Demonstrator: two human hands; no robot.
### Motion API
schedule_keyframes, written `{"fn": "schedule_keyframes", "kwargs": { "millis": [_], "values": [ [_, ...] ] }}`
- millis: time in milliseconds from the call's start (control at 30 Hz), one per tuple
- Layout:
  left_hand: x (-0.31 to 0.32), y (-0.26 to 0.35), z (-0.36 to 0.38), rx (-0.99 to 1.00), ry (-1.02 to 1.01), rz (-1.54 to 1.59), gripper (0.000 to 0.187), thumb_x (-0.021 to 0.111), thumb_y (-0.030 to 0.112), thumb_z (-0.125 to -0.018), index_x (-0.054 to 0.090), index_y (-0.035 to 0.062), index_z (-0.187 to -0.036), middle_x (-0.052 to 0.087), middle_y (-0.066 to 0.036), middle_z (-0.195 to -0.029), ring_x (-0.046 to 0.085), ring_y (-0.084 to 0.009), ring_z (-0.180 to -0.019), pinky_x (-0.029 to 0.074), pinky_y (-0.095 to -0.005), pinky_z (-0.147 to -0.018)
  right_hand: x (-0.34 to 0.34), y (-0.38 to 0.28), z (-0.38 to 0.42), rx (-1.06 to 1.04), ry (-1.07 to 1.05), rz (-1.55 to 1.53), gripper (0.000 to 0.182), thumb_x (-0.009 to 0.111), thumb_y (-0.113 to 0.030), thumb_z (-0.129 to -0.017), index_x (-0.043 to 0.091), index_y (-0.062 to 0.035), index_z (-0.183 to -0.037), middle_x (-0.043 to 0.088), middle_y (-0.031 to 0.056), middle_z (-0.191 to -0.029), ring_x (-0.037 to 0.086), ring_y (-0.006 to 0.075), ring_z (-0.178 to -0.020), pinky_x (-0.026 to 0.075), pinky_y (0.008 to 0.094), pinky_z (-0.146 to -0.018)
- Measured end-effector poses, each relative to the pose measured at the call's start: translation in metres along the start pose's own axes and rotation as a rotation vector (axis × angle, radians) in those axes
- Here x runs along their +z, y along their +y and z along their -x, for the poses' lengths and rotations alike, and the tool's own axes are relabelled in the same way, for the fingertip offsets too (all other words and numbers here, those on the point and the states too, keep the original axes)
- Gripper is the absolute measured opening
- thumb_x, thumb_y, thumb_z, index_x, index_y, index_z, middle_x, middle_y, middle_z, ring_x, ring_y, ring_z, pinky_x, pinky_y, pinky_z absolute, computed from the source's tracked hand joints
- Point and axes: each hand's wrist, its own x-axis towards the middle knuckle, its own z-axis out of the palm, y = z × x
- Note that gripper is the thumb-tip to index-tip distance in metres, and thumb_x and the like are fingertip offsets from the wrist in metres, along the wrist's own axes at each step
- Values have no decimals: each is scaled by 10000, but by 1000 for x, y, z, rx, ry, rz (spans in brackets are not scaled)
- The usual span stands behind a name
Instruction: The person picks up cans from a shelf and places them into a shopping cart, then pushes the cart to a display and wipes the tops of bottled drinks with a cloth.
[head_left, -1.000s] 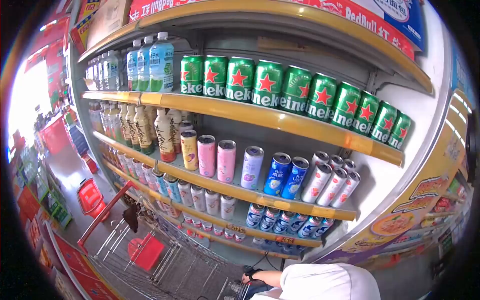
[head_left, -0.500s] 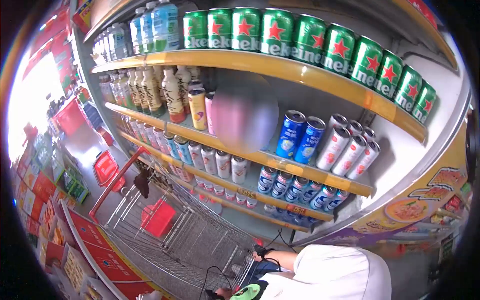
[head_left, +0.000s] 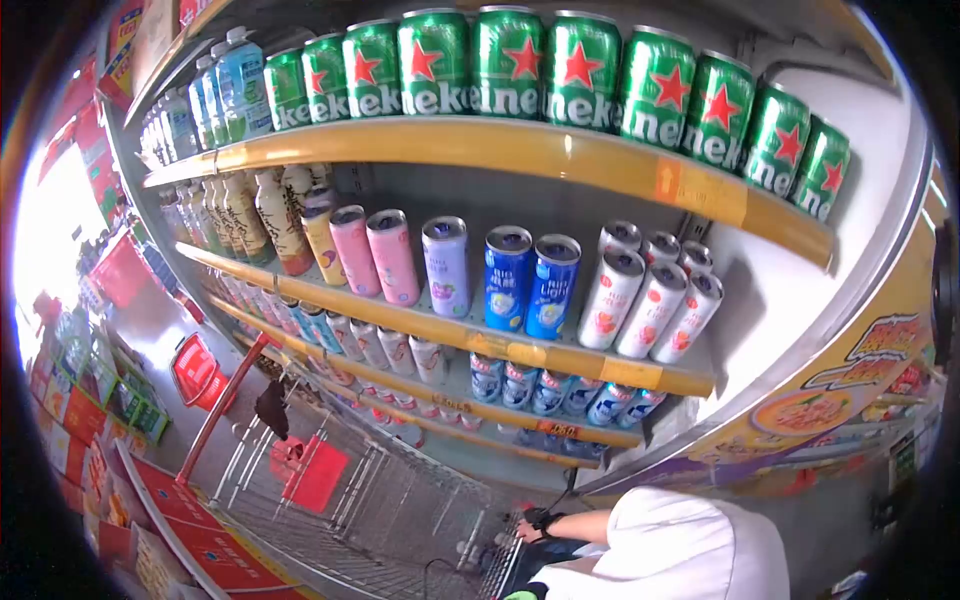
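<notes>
My right hand (head_left: 530, 528), with a black band at the wrist, reaches from a white sleeve (head_left: 665, 530) at the bottom of the head view. Its fingers appear closed on the near end rim of a wire shopping cart (head_left: 375, 500), though they are small and partly hidden. My left hand is out of view. The cart has a red handle (head_left: 222, 410) at its far end and a red panel (head_left: 316, 474) inside. A dark cloth-like item (head_left: 272, 408) hangs near the handle.
Beside the cart stands a shelf with green beer cans (head_left: 510, 62) on top. Below are pink cans (head_left: 393, 258), a purple can (head_left: 446, 266), blue cans (head_left: 508, 278) and white cans (head_left: 612, 298). A red basket (head_left: 198, 372) sits on the floor; a red display (head_left: 200, 525) borders the left.
My view has shifted, so the shelf appears larger. The blurred oval over the pink and purple cans is gone. My left hand, partly visible at the bottom before, has left the view.
</notes>
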Motion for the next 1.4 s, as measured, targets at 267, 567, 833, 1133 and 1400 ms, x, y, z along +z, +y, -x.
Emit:
{"fn": "schedule_keyframes", "kwargs": {
  "millis": [267,567,833,1133,1400],
  "values": [
    [30,0,10,3,-36,5,414,608,267,-773,534,50,-1117,608,-104,-984,586,-208,-867,460,-328,-721,8,-22,70,92,-46,7,391,570,-279,-663,599,-104,-1011,570,148,-1044,505,289,-1044,391,417,-854],
    [88,-12,29,0,-116,-13,401,609,259,-767,546,59,-1109,611,-91,-985,586,-199,-864,462,-318,-719,32,-31,100,143,-120,143,503,578,-298,-638,547,-86,-1094,517,157,-1143,445,317,-1119,339,425,-935],
    [131,-49,46,-141,-288,60,390,611,252,-763,557,66,-1102,613,-80,-986,587,-190,-862,463,-309,-718,32,-42,135,97,-181,194,621,544,-289,-658,447,-62,-1228,403,152,-1303,326,330,-1239,241,443,-1032],
    [178,-63,39,236,-531,-189,347,587,333,-789,597,119,-1062,635,-57,-938,593,-160,-830,465,-316,-748,132,20,133,-45,143,-6,674,574,-171,-574,443,-35,-1221,395,167,-1292,262,369,-1258,212,482,-1040],
    [236,-55,47,182,-312,-182,301,512,307,-789,609,165,-1036,652,-60,-810,619,-202,-723,483,-339,-709,72,-5,185,31,-114,128,635,577,-205,-615,453,-42,-1216,379,149,-1312,274,343,-1256,238,451,-1039]
  ]
}}
